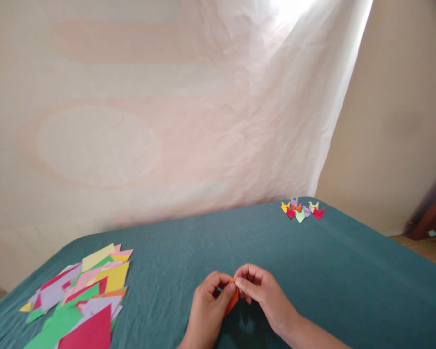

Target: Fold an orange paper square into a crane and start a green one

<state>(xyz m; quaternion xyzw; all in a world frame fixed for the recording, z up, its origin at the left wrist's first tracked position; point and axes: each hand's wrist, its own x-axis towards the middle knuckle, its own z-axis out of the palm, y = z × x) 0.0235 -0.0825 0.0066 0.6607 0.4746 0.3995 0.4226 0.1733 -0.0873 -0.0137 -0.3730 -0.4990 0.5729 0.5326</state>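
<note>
Orange paper (232,305), folded small, held tilted

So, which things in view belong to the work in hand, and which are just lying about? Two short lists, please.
Belongs to the work:
orange paper, pinched between left hand and right hand
probably the coloured sheets and paper birds, being paper too

Apparently just around it:
hanging pale cloth
reddish-brown object at the right edge
</note>
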